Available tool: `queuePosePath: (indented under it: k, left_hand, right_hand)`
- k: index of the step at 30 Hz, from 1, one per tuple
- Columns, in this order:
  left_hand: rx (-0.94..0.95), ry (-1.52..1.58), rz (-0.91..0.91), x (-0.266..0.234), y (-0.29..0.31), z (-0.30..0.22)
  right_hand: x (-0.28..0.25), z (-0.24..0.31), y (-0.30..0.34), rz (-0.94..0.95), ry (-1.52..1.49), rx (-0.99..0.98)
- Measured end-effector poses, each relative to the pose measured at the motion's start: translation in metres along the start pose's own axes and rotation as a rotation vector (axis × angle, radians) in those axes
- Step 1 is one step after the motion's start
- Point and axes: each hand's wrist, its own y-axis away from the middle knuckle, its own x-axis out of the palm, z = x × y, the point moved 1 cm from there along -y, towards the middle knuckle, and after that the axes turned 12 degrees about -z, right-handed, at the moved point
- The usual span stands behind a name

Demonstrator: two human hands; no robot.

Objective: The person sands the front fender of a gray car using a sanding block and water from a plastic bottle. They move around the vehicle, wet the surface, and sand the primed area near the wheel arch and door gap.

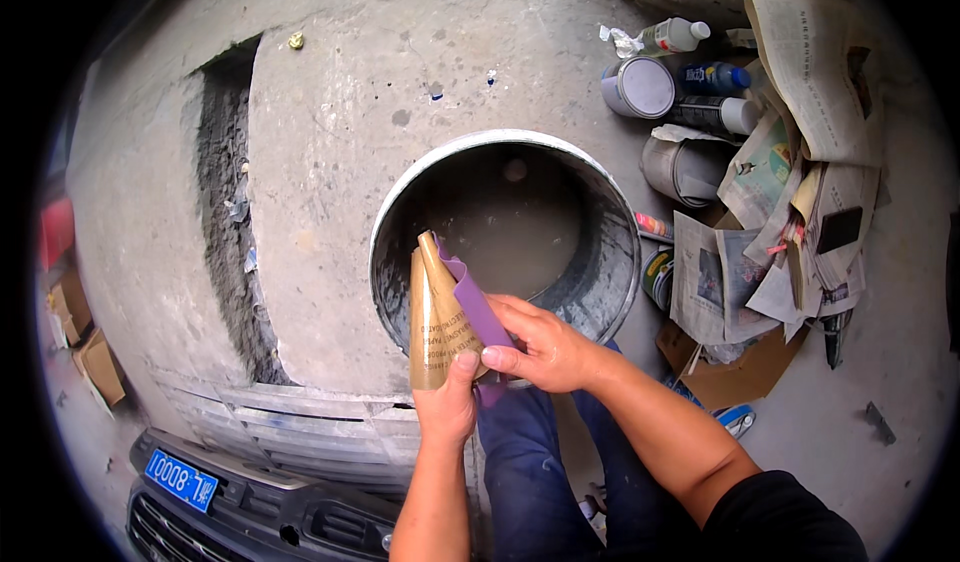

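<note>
The left hand (447,407) grips a curled tan sheet (436,332) by its lower end, the sheet rising toward twelve o'clock. The right hand (552,350) pinches a purple strip (478,307), extending toward ten o'clock over the bucket (612,272).

Left fingers (462,366) near right fingers (527,324)

The scene is viewed from the person's head through a fisheye lens aimed downward; the left hand (448,402) and right hand (545,347) are seen from close above, the bucket (605,272) just beyond.
</note>
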Motion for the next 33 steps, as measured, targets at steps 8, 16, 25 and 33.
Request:
queuePosePath:
  k: [8,16,25,33]
  left_hand:
    - [-0.011,0.022,-0.173,0.011,0.000,-0.012]
    - [0.144,-0.244,-0.299,-0.005,0.005,0.000]
    - [0.058,-0.601,-0.171,0.001,0.004,0.004]
    - [0.057,-0.415,0.095,0.043,-0.004,-0.013]
  right_hand:
    - [-0.008,-0.023,0.005,-0.184,-0.094,0.124]
    - [-0.019,-0.038,0.004,-0.673,-0.443,0.481]
    - [-0.029,-0.033,0.009,-0.612,-0.477,0.471]
    - [-0.016,-0.017,0.014,-0.430,-0.197,0.422]
